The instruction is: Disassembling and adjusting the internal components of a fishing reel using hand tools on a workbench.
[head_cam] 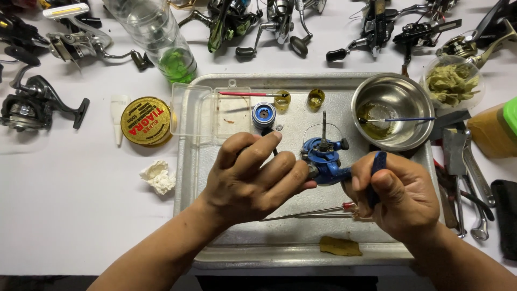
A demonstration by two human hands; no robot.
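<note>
- Holding a blue reel body over the metal tray, both hands meet at tray centre; reel sits between them, above the tray floor.
- Reel's shaft sticks up toward the far edge, approx. vertical in view; that's its long axis. Its foot runs toward the right hand.
- Left hand: fingers curled, fingertips pinching the reel's left side; a thin dark bit shows above the knuckles, can't tell what it is.
- Right hand: closed round a dark blue handle, thumb on top; handle's upper end reaches up beside the reel.
- Steel bowl at the tray's far right: yellowish residue in the bottom, w/ a thin blue-handled brush lying across it, pointing left-right.
- Clear plastic box at the far left of the tray, lid open; a red-handled brush lies over its far edge.
- Two small amber cups and a blue spool just beside the box.
- Thin rods w/ a red end lie on the tray between the wrists, approx. left-right.
- Off tray: round gold tin at left, bottle w/ green liquid, plastic tub of greenish wads at right; other reels along the far edge.
</note>
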